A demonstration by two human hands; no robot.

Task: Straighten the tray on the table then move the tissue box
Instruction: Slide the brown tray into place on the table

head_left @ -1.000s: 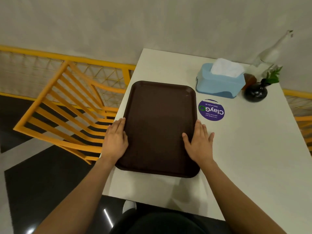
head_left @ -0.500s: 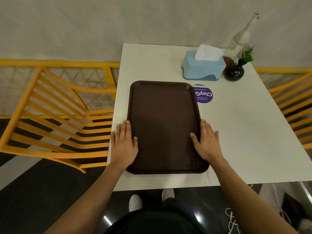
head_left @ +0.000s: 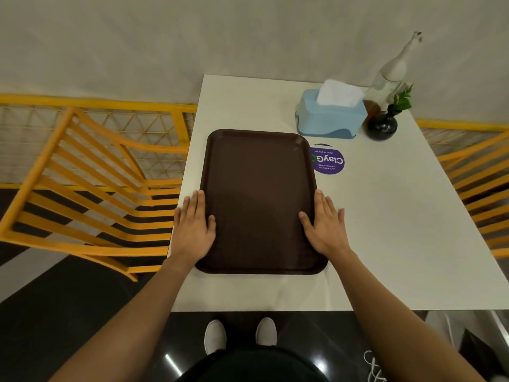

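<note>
Hands: left hand (head_left: 192,228) and right hand (head_left: 325,224) are laid flat, fingers extended, against the long edges of the tray (head_left: 260,199); nothing is gripped, only the thumbs are set over the rim.
Tray position: it is seen lengthwise on the table (head_left: 385,244), near the left edge, its sides roughly parallel to the table's.
Step in hand: straightening is judged nearly complete.
Next move: hands are to be lifted off and the tissue box (head_left: 330,117) reached for, just past the tray's far right corner.
Tissue box: pale blue moulded plastic, rounded corners, white tissue raised from the top slot.
Tray surface: dark brown, matte, faintly textured, rounded rectangle with raised lip.
Neighbours: round purple sticker (head_left: 329,161), glossy black vase (head_left: 382,128) and glass bottle (head_left: 394,70) are to be avoided.
</note>
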